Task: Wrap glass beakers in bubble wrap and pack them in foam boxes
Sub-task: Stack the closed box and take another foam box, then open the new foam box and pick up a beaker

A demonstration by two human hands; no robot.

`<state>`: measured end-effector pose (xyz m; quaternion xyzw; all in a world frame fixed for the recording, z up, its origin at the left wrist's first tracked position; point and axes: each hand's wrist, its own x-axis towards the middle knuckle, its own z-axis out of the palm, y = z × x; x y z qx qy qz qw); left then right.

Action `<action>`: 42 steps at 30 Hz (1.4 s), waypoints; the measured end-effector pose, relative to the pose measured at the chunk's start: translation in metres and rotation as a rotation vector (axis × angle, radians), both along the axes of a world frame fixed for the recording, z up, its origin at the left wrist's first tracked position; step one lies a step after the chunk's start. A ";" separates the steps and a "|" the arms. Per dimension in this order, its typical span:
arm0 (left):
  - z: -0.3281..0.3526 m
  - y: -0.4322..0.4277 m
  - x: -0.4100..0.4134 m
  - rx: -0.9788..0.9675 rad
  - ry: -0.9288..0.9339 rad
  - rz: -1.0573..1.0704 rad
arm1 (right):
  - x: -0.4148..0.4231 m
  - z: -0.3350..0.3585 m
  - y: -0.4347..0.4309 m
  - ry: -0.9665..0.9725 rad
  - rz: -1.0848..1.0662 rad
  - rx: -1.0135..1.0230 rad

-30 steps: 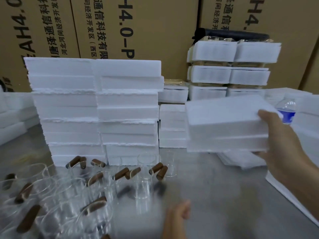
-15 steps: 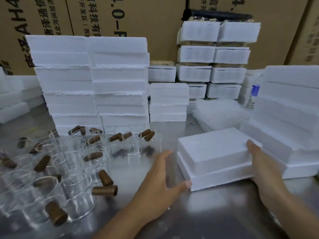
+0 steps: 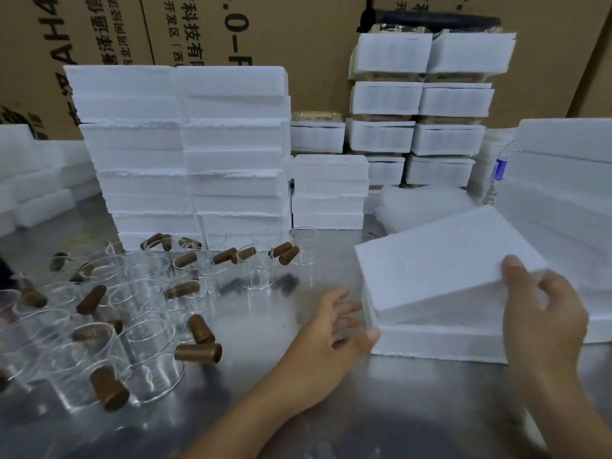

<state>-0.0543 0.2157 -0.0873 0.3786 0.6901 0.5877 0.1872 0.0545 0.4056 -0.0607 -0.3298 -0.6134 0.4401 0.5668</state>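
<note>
A white foam box base [image 3: 437, 342] lies on the steel table [image 3: 381, 409], right of centre. Its foam lid [image 3: 440, 260] is tilted up on the right side. My right hand [image 3: 543, 313] pinches the lid's right corner. My left hand [image 3: 334, 329] has its thumb and fingers against the base's left end. Several clear glass beakers [image 3: 145, 356] with brown wooden handles stand crowded on the left of the table. A pile of bubble wrap sheets [image 3: 420, 203] lies behind the box.
Tall stacks of foam boxes [image 3: 185, 150] stand at the back centre, smaller packed stacks [image 3: 420, 104] at the back right, more foam [image 3: 563, 180] at the right edge. A water bottle [image 3: 498, 170] stands among them. Cardboard cartons [image 3: 298, 28] form the back wall.
The foam box was carried in from the right and set on the table. Now my right hand lifts the lid's right side while my left hand has moved against the base.
</note>
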 end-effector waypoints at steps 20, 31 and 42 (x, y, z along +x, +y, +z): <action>0.023 -0.079 0.012 0.436 0.105 0.478 | -0.048 0.029 -0.146 -0.169 0.279 1.050; 0.030 -0.117 0.011 0.292 0.356 0.444 | -0.090 0.000 -0.165 -0.815 0.494 0.981; 0.021 -0.125 0.024 0.286 0.542 0.377 | -0.067 -0.003 -0.193 -0.417 0.686 0.895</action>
